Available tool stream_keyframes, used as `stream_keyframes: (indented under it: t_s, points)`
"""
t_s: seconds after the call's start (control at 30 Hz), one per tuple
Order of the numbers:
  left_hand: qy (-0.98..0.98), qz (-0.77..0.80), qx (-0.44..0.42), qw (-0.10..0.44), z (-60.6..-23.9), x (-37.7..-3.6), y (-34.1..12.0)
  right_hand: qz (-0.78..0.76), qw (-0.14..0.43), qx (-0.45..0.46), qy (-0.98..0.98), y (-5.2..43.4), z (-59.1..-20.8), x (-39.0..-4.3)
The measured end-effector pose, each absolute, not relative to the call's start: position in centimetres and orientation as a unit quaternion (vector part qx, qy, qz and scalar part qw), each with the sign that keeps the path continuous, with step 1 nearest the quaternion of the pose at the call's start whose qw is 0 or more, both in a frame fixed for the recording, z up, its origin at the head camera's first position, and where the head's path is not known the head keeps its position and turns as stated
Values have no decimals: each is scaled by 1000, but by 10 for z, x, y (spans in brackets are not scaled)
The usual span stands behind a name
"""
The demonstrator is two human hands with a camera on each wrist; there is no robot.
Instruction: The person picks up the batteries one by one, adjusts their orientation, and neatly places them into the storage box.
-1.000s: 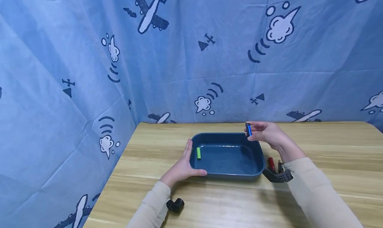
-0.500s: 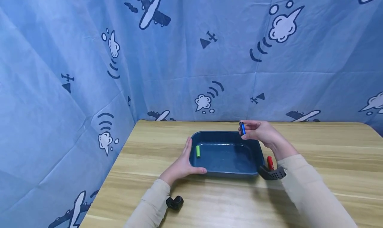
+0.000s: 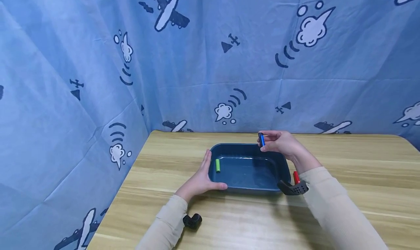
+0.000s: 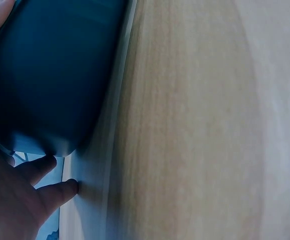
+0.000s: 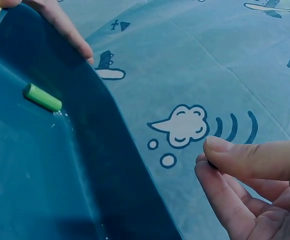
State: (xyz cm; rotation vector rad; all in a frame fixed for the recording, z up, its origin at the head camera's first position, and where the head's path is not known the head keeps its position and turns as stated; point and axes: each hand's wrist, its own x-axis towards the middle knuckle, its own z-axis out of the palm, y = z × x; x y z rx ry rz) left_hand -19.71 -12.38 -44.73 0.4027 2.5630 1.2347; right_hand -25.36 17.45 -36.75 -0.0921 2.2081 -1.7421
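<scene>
My right hand (image 3: 282, 145) pinches a blue and black battery (image 3: 261, 139) between thumb and fingertips, above the back right rim of a dark blue basin (image 3: 249, 190). In the right wrist view this battery is mostly hidden behind the thumb. Inside the basin, near its left wall, lies a green battery (image 3: 218, 165). My left hand (image 3: 198, 180) rests against the basin's left end, thumb along the front side and fingers straight along the left side. The left wrist view has those fingers (image 4: 57, 194) spread beside the basin wall.
A red battery (image 3: 296, 177) lies on the wooden table (image 3: 157, 162) right of the basin, partly covered by the right wrist's black strap (image 3: 293, 187). A blue curtain (image 3: 183, 60) printed with planes hangs behind and to the left.
My right hand has carried the blue and black battery a little to the left, over the basin's back rim. The left hand and the green battery have stayed in place.
</scene>
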Motion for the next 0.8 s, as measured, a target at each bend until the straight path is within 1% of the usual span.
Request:
stream_keyframes:
  t_s: [0.23, 0.57, 0.8]
  points:
    - [882, 431, 141, 130, -449, -199, -125, -648, 173, -53, 740, 166, -370, -258]
    - [880, 433, 147, 129, -452, -197, -125, -640, 168, -43, 749, 155, -377, -260]
    - [879, 436, 143, 131, -450, -197, -126, -643, 175, -34, 745, 149, -382, -264]
